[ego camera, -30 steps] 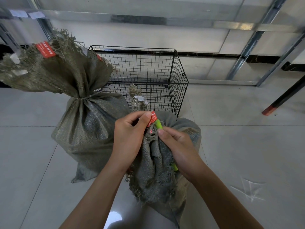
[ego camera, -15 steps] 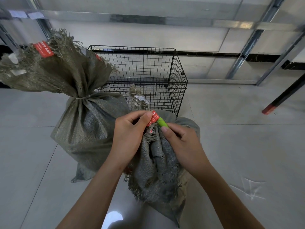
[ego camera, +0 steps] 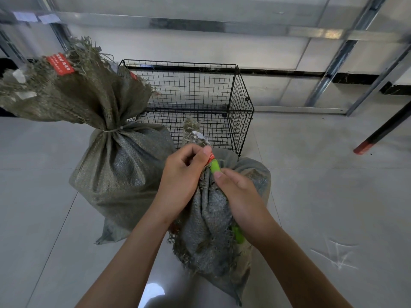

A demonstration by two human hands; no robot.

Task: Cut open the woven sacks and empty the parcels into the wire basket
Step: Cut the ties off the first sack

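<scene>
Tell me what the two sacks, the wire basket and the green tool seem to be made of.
Near sack and tied sack: coarse woven fibre, probably plastic, dull grey-green; visible weave, frayed edges.
Wire basket: thin metal wire grid, apparently coated black.
Green tool: smooth bright casing, likely plastic; blade hidden.
</scene>
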